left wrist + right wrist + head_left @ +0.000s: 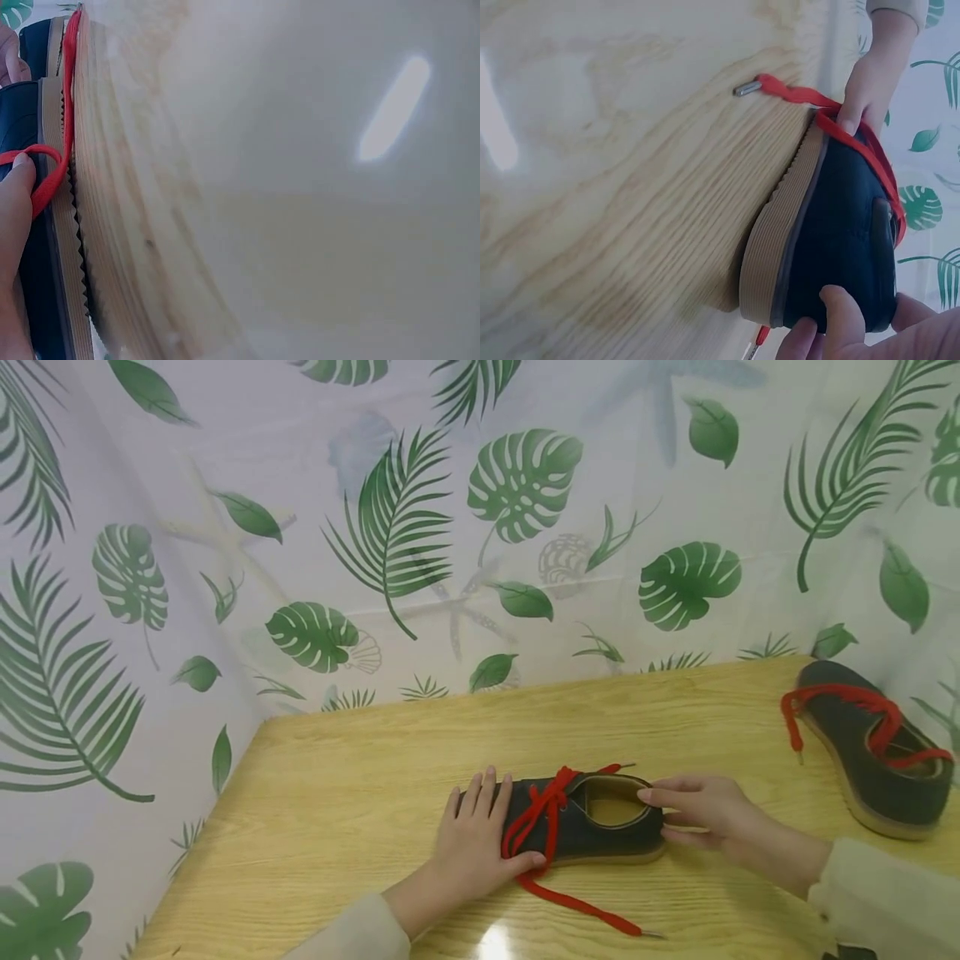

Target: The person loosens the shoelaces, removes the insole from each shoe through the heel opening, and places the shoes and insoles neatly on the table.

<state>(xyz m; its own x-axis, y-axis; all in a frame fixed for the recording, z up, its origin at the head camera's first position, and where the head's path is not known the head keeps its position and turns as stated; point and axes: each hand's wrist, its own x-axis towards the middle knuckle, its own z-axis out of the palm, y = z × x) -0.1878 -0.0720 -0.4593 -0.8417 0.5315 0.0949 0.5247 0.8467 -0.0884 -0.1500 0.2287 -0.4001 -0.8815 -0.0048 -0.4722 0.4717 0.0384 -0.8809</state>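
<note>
A dark navy shoe (600,843) with a tan sole lies on the wooden table, toe to the left. Its red lace (551,797) is tied at the throat, with one long end trailing toward the near side. Across the toe lies my left hand (468,843), holding the forefoot with the fingers over the top and the thumb on the near side, against the lace. My right hand (712,814) pinches the heel, its thumb and index at the collar and other fingers behind. In the right wrist view, the right thumb (844,315) presses the heel's side.
A second navy shoe (888,768), its red lace (847,693) loose, stands at the right of the wooden table (360,760). Leaf-printed cloth (450,527) covers the walls behind and at the sides. A small dark object (855,952) shows at the bottom edge, below the right sleeve.
</note>
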